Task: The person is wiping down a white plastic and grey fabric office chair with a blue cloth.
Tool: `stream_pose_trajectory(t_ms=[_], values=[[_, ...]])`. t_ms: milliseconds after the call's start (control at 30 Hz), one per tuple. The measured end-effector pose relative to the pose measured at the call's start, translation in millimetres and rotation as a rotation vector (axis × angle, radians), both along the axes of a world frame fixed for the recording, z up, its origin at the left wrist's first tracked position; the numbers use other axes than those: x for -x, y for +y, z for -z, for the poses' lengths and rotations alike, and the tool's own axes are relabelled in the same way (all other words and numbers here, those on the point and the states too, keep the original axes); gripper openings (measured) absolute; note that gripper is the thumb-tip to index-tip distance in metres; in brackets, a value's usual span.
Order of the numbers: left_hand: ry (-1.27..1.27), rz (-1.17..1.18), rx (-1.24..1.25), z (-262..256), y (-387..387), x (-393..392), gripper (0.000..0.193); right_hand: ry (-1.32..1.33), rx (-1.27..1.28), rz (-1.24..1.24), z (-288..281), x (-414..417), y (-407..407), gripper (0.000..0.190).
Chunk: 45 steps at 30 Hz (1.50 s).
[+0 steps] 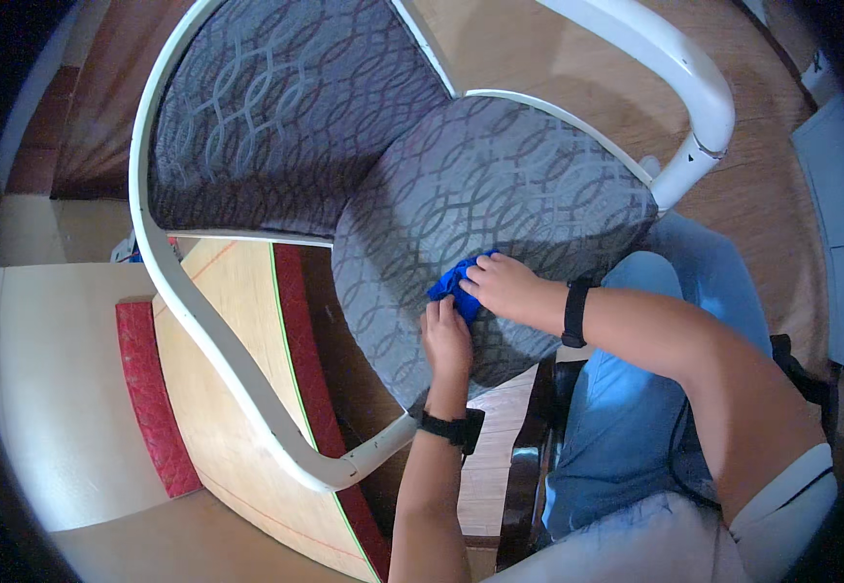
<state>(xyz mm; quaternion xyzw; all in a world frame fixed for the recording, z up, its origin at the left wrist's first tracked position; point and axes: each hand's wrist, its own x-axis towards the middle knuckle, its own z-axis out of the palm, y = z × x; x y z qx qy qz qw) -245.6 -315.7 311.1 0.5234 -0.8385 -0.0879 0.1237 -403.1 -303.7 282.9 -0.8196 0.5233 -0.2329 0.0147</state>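
A blue cloth (468, 309), small and crumpled, lies on the grey patterned seat (466, 175) of a white-framed armchair. My left hand (445, 337) grips its near left edge with the fingertips. From the right, my right hand (503, 287) pinches the upper part of the same cloth. Both hands rest low over the seat, close together. Part of the cloth is hidden under my fingers. Behind the seat stands the chair's backrest (283, 124), covered in matching fabric.
White tubular armrests curve around both sides: the left armrest (247, 401) and the right armrest (699, 109). Beyond the left one is a light wooden surface (232, 408) with red quilted padding (156, 401). My jeans-clad legs (611, 408) are close on the right, above a wooden floor (764, 240).
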Motion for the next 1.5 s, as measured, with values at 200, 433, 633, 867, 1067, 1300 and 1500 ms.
stream_pose_trajectory(t_ms=[200,433,633,867,1067,1300,1500], values=[[0.003,-0.04,0.094,16,-20,14,0.018,0.023,-0.012,0.112,-5,2,-11,0.028],[-0.02,-0.011,0.177,22,-93,20,0.019,-0.061,0.145,0.267,10,-8,-68,0.018],[-0.031,-0.029,0.25,30,-153,15,0.018,-0.03,0.136,0.276,15,-14,-126,0.022],[-0.083,-0.043,0.275,38,-232,20,0.019,-0.07,0.138,0.287,14,-6,-190,0.022],[-0.186,-0.068,0.274,36,-280,31,0.022,-0.104,-0.005,0.316,18,-3,-231,0.024],[-0.241,-0.079,0.156,29,-293,30,0.025,-0.113,0.009,0.341,17,-6,-230,0.026],[-0.134,0.02,0.055,32,-263,21,0.026,-0.138,0.023,0.334,17,-1,-202,0.022]])
